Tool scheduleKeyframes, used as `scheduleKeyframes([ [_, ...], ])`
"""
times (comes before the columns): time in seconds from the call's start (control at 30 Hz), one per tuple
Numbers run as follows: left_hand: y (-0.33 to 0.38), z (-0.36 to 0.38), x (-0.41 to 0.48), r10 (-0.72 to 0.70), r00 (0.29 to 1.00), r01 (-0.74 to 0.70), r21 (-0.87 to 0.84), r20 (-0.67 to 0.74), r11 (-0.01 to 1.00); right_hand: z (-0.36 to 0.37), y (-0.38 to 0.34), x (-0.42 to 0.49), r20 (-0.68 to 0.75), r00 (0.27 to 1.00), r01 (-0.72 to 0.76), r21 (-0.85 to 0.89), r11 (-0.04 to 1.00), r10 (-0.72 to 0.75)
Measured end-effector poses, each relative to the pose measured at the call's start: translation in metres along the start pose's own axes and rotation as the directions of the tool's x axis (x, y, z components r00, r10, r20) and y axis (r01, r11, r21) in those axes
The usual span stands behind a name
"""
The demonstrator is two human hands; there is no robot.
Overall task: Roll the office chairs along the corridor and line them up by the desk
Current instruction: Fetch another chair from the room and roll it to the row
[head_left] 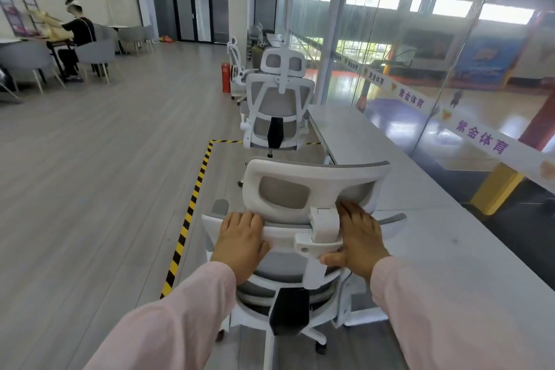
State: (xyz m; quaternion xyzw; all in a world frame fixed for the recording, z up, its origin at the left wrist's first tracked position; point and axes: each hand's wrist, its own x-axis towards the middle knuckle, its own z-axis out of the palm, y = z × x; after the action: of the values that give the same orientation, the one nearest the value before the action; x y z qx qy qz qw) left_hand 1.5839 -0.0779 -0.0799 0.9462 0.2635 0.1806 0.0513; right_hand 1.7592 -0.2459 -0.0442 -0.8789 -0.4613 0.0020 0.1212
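A white office chair (303, 183) with grey mesh stands right in front of me, its back toward me. My left hand (240, 243) grips the top bar of its backrest on the left. My right hand (359, 240) grips the same bar on the right, beside the headrest bracket. A long white desk (390, 177) runs along the right, touching or nearly touching the chair's right armrest. A second white chair (277, 105) stands farther ahead by the desk's far end. A third white chair (238, 69) is behind it.
Yellow-black tape (192, 213) marks the floor to the left of the chairs. A glass wall (420, 69) runs behind the desk. A red fire extinguisher (225, 77) stands by the white pillar. A seated person (76, 36) and grey chairs are at far left across open wood floor.
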Motion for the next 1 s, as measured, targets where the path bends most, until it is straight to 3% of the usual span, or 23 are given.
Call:
scheduleKeyframes([
  [0.47, -0.022, 0.065, 0.248, -0.087, 0.994, 0.089, -0.023, 0.062, 0.996, 0.004, 0.091, 0.259, 0.039, 0.998, 0.053, 0.006, 0.999, -0.053],
  [1.0, -0.1, 0.135, 0.483, -0.008, 0.999, 0.005, -0.076, -0.036, 0.997, 0.02, 0.13, 0.509, 0.092, 0.996, -0.021, -0.017, 1.0, 0.023],
])
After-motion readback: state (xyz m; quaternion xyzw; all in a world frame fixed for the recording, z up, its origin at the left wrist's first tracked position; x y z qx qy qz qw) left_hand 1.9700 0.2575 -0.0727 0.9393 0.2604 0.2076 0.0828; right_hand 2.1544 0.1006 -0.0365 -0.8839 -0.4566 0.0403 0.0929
